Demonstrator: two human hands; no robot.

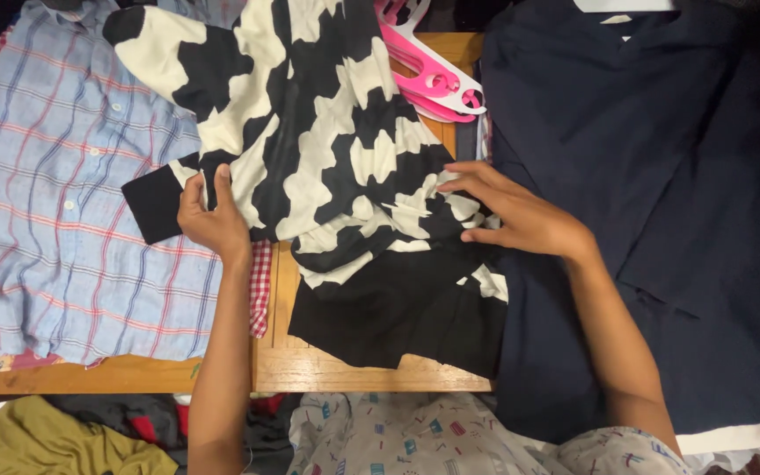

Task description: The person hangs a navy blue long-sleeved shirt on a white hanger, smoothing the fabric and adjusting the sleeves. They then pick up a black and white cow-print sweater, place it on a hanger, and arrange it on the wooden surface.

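Wooden surface [274, 365] is crowded with clothes. A black-and-white sweater [327, 149] lies at its middle, hem near the front edge. The sleeve cuff is pinched by the left hand [211, 215], fingers clenched on the fabric; the right hand [512, 215] is pressed flat, fingers released. The fold could be dragged crooked if the sweater snags the pink hangers [433, 75] beyond, or bunches over the plaid shirt [54, 202].

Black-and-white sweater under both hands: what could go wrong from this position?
The sweater lies bunched, so the left hand pinching its sleeve edge while the right hand presses flat may set creases. Its upper part lies close to the pink hangers and could snag them. The black hem nears the wooden table edge and might slide off.
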